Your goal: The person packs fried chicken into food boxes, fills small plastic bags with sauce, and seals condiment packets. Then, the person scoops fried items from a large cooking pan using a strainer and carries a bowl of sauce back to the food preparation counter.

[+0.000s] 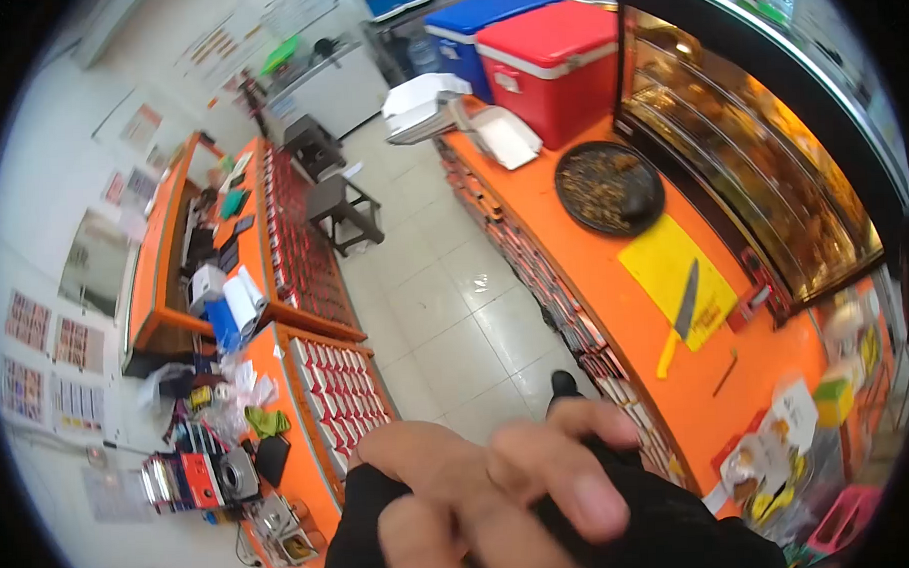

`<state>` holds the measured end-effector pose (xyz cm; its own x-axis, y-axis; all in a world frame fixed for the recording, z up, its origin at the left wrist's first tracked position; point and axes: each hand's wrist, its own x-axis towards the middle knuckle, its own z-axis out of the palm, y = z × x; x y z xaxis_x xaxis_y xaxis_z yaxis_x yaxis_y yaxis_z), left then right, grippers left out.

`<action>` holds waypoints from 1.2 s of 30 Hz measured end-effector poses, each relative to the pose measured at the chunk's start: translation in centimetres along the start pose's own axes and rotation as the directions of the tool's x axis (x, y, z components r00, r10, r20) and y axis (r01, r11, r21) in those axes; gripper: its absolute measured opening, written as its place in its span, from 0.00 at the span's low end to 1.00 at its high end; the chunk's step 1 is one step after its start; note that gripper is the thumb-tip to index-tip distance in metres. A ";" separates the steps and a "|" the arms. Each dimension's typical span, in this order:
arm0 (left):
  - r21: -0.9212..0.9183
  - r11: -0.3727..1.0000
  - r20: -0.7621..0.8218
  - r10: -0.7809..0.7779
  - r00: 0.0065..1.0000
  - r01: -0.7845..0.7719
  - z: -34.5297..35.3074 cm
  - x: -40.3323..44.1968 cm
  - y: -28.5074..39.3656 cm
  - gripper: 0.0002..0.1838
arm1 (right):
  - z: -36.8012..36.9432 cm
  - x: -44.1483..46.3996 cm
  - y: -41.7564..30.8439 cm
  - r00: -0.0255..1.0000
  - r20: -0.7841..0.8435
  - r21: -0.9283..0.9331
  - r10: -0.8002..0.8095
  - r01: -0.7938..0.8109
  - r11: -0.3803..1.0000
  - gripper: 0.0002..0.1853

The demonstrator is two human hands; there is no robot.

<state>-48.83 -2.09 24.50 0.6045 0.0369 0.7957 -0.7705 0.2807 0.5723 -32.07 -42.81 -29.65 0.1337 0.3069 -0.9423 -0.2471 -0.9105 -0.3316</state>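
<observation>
Close to the camera at the bottom middle, my left hand [426, 470] and my right hand [566, 470] seem to overlap in front of my dark clothing. Their fingers are bent and smeared by motion, and where one hand ends and the other begins is unclear. No object shows in them. To the right, a knife [688, 301] with a yellow handle rests on a yellow cutting board [654, 262], apart from the hands. Behind the board, a round black tray [642, 192] holds brown food pieces and a dark rounded item.
The orange counter [599, 274] runs along the right, bearing a red cooler [552, 70], white foam containers [506, 137] and a lit glass display case [750, 143]. Across the tiled aisle stand dark stools [344, 208] and orange cabinets. Bags and packets crowd the lower right.
</observation>
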 end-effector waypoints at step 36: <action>0.757 0.535 -0.090 -0.483 0.871 0.375 -95.4 18.9 14.7 0.16 | 14.9 30.3 -110.5 0.937 0.336 -0.860 -0.092 0.345 0.375 0.48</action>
<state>-29.44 94.20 29.05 0.9170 -0.0175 0.3985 -0.3388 -0.5616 0.7548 -15.06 71.21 -22.24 -0.1745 0.4646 -0.8682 0.7793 -0.4737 -0.4101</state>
